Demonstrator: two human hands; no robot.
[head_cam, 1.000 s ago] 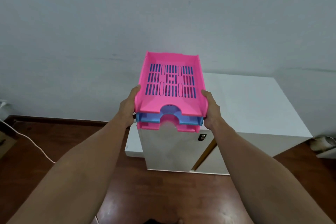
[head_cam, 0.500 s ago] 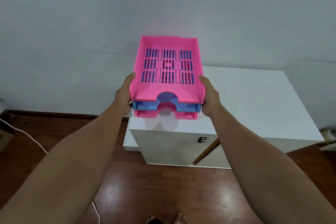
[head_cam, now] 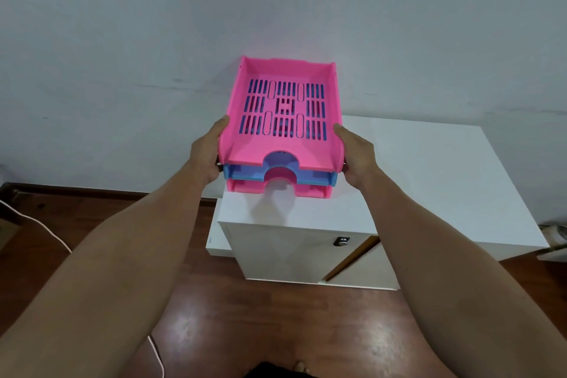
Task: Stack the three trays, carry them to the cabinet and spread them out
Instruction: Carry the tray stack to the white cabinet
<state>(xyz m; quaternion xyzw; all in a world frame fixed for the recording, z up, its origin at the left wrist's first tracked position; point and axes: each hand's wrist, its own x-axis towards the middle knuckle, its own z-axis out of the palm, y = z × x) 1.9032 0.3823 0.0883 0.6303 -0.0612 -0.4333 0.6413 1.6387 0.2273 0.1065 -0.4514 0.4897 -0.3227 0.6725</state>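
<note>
Pink-blue-pink stack of three slotted plastic trays (head_cam: 280, 129) now over white cabinet top (head_cam: 429, 181), nearer than a second ago | left hand (head_cam: 206, 152), right hand (head_cam: 357, 156) clamp its sides | carry nearly done; set-down, spreading remain.

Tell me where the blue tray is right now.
Head view, centre: the blue tray is sandwiched between two pink trays, gripped by both hands at the white cabinet's left end.
</note>
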